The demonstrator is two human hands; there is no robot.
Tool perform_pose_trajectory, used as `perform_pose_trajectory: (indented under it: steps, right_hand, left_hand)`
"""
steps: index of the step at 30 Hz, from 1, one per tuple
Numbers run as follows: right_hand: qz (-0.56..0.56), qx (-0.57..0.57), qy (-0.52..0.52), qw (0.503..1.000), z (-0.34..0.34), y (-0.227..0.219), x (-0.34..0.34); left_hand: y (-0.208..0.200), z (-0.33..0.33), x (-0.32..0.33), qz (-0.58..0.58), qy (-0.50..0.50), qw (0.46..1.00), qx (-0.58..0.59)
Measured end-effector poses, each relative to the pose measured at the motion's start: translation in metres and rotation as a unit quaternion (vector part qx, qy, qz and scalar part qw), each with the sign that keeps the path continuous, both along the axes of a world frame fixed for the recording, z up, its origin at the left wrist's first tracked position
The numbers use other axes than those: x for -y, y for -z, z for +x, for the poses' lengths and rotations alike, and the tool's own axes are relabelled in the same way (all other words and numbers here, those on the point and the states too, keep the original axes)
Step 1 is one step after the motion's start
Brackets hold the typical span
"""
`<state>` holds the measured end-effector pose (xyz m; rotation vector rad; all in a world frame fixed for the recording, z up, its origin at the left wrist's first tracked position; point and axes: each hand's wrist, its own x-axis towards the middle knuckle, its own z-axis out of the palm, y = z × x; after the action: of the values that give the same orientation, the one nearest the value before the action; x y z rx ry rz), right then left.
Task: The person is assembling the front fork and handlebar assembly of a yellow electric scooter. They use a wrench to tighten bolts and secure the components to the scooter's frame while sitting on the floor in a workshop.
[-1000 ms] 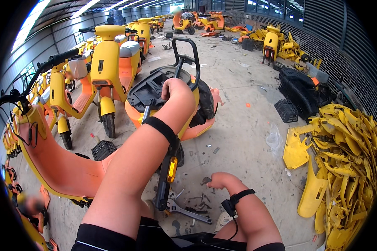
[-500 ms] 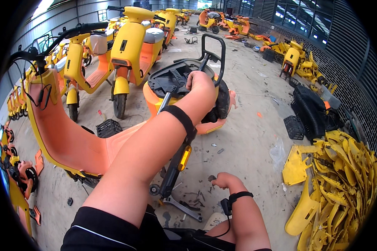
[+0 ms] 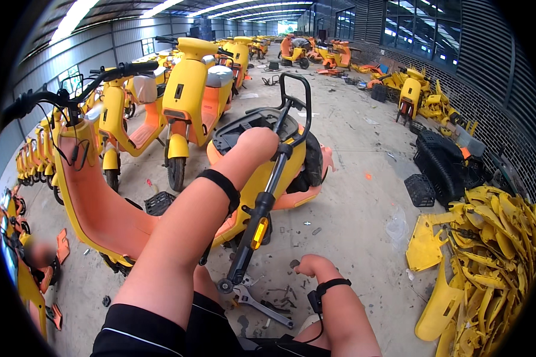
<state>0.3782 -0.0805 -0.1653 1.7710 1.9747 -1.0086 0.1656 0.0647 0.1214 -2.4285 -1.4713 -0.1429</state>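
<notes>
Tilted in front of me stands a front fork (image 3: 267, 205) with a chrome tube, a black lower leg and a yellow reflector. My left hand (image 3: 259, 143) is closed in a fist at its upper end; most of its fingers are hidden. Behind it is a yellow and orange scooter (image 3: 113, 223), its seat area uncovered and a black hoop rail (image 3: 308, 98) at its rear. My right hand (image 3: 317, 266), low over the floor, has curled fingers pinching a small dark grey piece (image 3: 295, 263). An adjustable wrench (image 3: 265, 308) lies beside the fork's lower end.
Small dark scraps (image 3: 283, 294) litter the concrete by the wrench. At right lies a heap of yellow panels (image 3: 482, 262), with a black basket (image 3: 419, 190) beyond. Rows of yellow scooters (image 3: 187, 89) fill the left side. Another basket (image 3: 159, 203) sits behind the scooter.
My left hand has moved left and down, and the fork's upper tube now shows beside it. My right hand has shifted slightly left with the grey piece. The view has tilted upward.
</notes>
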Motion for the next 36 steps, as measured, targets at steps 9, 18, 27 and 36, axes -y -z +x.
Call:
perform_pose_trajectory:
  steps: [9, 18, 27, 36]
  right_hand:
    - [-0.014, -0.03, 0.0, 0.999, 0.003, -0.021, 0.006]
    - [-0.026, -0.052, 0.088, 0.994, 0.02, -0.024, 0.003]
    - [-0.051, -0.05, 0.052, 0.996, 0.029, -0.013, -0.011]
    - [-0.034, -0.01, 0.039, 0.999, 0.021, 0.011, -0.005]
  left_hand:
    - [0.005, -0.017, 0.001, -0.039, 0.01, 0.978, 0.203]
    - [0.002, -0.003, 0.009, -0.023, -0.075, 0.989, 0.123]
    - [-0.022, 0.033, 0.005, -0.02, -0.109, 0.993, -0.029]
    - [-0.044, 0.036, 0.0, -0.139, -0.124, 0.979, -0.088]
